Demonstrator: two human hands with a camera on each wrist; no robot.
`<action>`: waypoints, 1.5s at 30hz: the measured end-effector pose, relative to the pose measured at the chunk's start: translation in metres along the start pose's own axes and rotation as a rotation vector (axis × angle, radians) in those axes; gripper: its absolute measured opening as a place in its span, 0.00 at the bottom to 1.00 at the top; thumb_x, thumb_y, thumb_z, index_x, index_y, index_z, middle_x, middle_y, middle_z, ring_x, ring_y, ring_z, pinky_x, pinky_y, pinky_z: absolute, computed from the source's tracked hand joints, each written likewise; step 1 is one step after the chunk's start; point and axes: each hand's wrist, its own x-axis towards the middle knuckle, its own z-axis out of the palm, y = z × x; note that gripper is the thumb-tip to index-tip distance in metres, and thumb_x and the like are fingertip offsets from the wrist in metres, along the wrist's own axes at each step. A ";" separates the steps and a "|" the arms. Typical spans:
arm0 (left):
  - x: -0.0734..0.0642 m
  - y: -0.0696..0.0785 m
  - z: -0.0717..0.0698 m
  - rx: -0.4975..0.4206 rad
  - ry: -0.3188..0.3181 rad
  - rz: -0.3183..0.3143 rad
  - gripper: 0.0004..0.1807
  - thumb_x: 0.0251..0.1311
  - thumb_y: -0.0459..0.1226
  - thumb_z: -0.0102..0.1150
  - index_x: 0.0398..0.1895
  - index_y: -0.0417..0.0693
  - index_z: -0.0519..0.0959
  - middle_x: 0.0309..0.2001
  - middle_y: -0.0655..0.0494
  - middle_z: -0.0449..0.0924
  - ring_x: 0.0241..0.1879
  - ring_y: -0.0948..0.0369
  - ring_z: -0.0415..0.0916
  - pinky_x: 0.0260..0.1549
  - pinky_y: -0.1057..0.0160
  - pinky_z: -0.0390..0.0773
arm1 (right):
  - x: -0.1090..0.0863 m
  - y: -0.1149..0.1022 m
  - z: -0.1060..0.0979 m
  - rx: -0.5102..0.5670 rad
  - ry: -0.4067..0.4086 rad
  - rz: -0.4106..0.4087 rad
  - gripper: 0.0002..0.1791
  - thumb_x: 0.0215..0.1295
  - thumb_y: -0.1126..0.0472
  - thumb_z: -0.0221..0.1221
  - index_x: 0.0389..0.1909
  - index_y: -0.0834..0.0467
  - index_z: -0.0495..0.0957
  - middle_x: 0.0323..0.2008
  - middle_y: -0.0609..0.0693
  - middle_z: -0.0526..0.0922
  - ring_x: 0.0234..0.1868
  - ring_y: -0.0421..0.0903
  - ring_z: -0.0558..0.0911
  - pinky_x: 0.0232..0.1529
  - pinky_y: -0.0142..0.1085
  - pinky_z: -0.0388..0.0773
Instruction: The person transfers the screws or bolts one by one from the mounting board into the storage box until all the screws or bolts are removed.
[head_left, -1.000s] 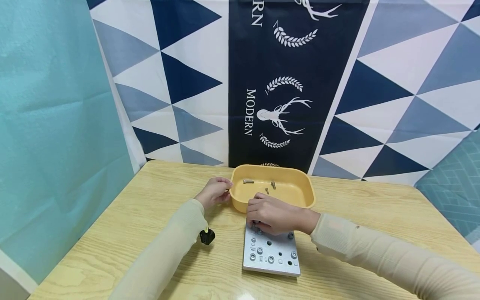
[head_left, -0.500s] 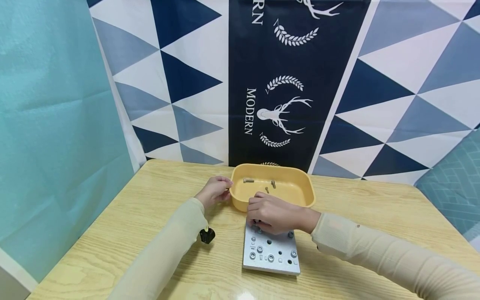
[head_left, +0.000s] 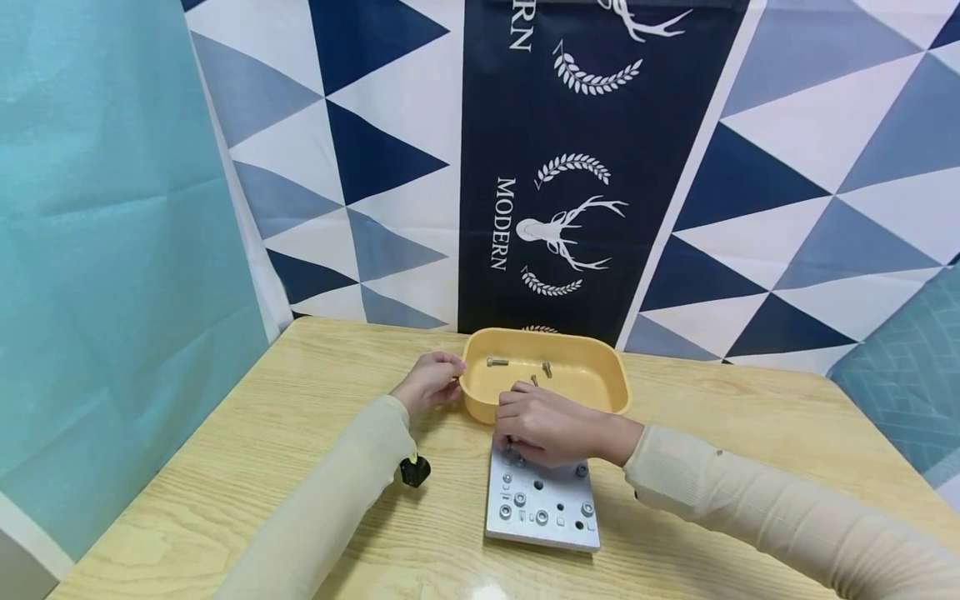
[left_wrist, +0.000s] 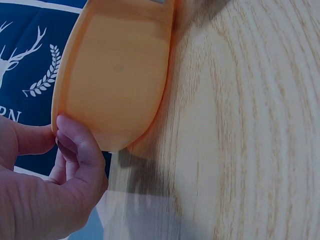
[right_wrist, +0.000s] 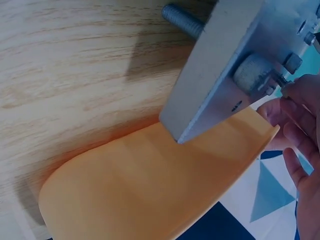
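Observation:
My left hand [head_left: 429,383] pinches the left rim of a yellow plastic basin [head_left: 577,388], thumb on one side and fingers on the other in the left wrist view. Over the far left corner of a silver metal plate [head_left: 551,493] is my right hand [head_left: 543,427], hiding that corner from the head camera. Its fingertips pinch a small threaded screw [right_wrist: 281,79], held close to the plate's face beside a large round bolt head [right_wrist: 251,72]. Several bolts and bare holes dot the plate. One bolt shank [right_wrist: 182,20] pokes out of its underside.
Inside the basin lie a long screw [head_left: 497,362], a thicker screw [head_left: 547,369] and a small screw [head_left: 535,380] partly behind the right hand. A small black object [head_left: 415,472] stands on the wooden table [head_left: 352,517] by the left sleeve. A patterned cloth [head_left: 405,225] hangs behind.
Both hands stay almost in place, the right fingers shifting very slightly at the plate. The head view has tilted a touch.

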 end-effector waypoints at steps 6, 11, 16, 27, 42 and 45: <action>-0.001 0.002 -0.001 0.009 -0.005 0.005 0.03 0.66 0.30 0.51 0.41 0.40 0.72 0.31 0.54 0.69 0.21 0.66 0.66 0.19 0.75 0.70 | 0.000 -0.001 -0.005 -0.008 -0.005 0.012 0.06 0.56 0.63 0.62 0.33 0.48 0.79 0.31 0.38 0.78 0.36 0.39 0.72 0.43 0.33 0.68; 0.000 0.002 0.000 0.012 -0.001 0.012 0.03 0.66 0.30 0.51 0.40 0.40 0.72 0.31 0.54 0.69 0.21 0.66 0.66 0.19 0.75 0.70 | 0.001 -0.002 -0.009 -0.011 -0.009 0.022 0.05 0.57 0.62 0.62 0.33 0.49 0.79 0.31 0.39 0.79 0.36 0.39 0.72 0.43 0.33 0.69; 0.000 -0.003 0.001 0.010 0.017 -0.010 0.06 0.66 0.30 0.51 0.44 0.39 0.73 0.34 0.53 0.69 0.23 0.65 0.66 0.19 0.75 0.70 | 0.001 -0.004 -0.011 0.000 -0.036 0.044 0.04 0.60 0.62 0.61 0.34 0.49 0.79 0.33 0.39 0.78 0.37 0.39 0.72 0.43 0.33 0.69; 0.000 -0.006 0.004 0.014 0.009 0.023 0.06 0.65 0.29 0.49 0.44 0.38 0.73 0.37 0.51 0.70 0.22 0.65 0.65 0.19 0.75 0.69 | 0.000 -0.003 -0.015 -0.008 -0.011 0.050 0.07 0.57 0.65 0.60 0.33 0.49 0.78 0.32 0.39 0.78 0.37 0.39 0.72 0.45 0.34 0.71; -0.001 -0.005 0.004 0.017 0.026 0.031 0.06 0.65 0.29 0.50 0.44 0.39 0.72 0.37 0.51 0.69 0.22 0.65 0.65 0.19 0.74 0.70 | -0.004 0.004 -0.025 -0.043 -0.012 0.099 0.09 0.53 0.66 0.61 0.32 0.49 0.76 0.30 0.40 0.77 0.37 0.40 0.71 0.44 0.34 0.69; -0.002 -0.006 0.005 0.026 0.036 0.030 0.06 0.65 0.29 0.50 0.43 0.39 0.72 0.37 0.51 0.69 0.22 0.65 0.65 0.19 0.74 0.70 | -0.005 0.007 -0.026 -0.044 -0.012 0.104 0.08 0.54 0.66 0.61 0.31 0.49 0.76 0.29 0.40 0.77 0.36 0.40 0.70 0.44 0.34 0.68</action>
